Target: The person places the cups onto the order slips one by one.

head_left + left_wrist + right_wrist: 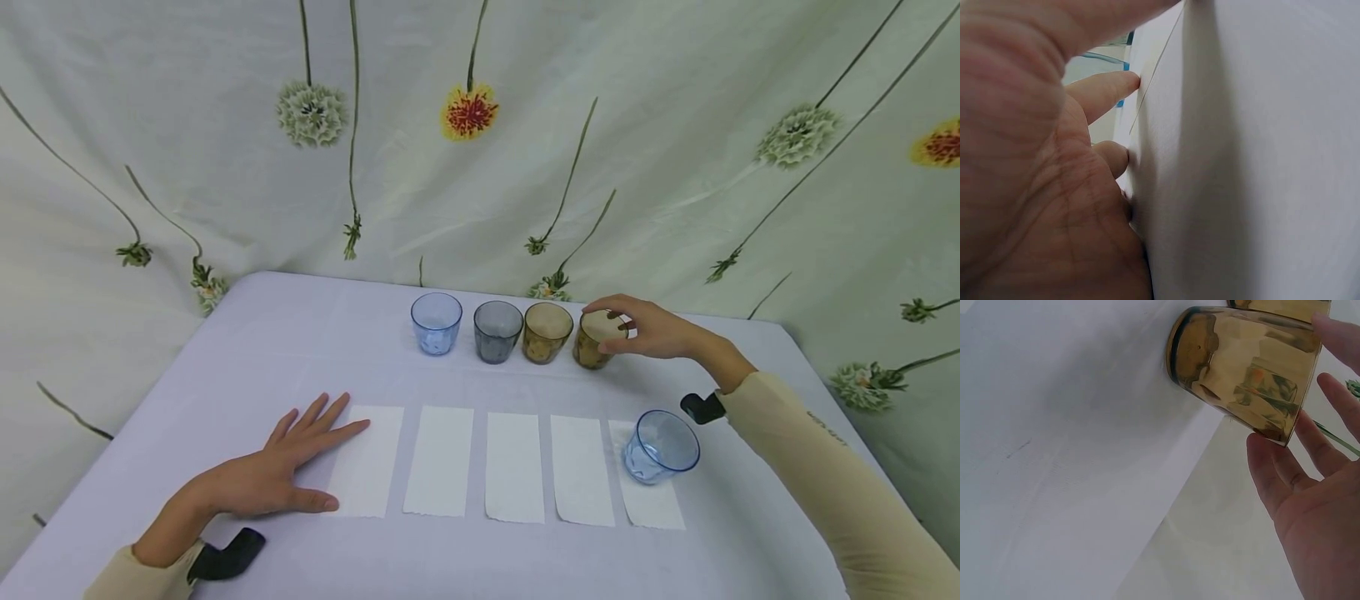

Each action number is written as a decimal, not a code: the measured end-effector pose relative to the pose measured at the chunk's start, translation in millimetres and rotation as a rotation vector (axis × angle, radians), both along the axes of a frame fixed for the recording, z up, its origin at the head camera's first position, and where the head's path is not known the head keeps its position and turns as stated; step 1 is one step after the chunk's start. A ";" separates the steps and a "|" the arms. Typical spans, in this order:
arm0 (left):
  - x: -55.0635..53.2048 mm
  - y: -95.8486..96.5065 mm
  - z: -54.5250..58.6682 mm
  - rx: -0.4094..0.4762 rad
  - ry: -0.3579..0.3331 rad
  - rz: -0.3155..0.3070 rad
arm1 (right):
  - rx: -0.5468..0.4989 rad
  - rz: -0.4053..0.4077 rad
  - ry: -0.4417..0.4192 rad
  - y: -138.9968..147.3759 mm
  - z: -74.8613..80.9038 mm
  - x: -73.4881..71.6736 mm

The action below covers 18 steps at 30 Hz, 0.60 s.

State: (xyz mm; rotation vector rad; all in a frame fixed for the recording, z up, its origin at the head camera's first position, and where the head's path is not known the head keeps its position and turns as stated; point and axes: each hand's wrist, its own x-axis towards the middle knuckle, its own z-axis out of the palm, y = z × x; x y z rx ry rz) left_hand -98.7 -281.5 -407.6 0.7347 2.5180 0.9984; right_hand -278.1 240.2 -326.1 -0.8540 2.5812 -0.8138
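Observation:
At the right end of the back row, my right hand grips an amber glass near its rim. In the right wrist view, the thumb is on one side of this amber glass and the fingertips are on the other. My left hand rests spread, palm down, on the white tabletop. Its index fingertip and thumb tip reach over the left edge of the leftmost white paper strip. A blue glass stands on the rightmost paper strip.
Left of the gripped glass stand another amber glass, a grey glass and a second blue glass. Between the outer strips lie three more paper strips, one in the middle. A flowered curtain hangs behind the table.

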 end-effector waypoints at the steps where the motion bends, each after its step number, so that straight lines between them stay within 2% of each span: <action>1: 0.0 0.1 0.0 0.000 -0.004 0.002 | 0.004 -0.003 -0.002 0.0 -0.3 -0.3; 8: -0.4 0.2 -0.9 0.003 -0.029 0.010 | 0.031 -0.029 -0.014 -2.0 -2.5 -1.3; 18: -0.3 -0.4 -0.5 0.011 -0.009 -0.003 | 0.028 -0.035 -0.012 -1.6 -3.8 -2.8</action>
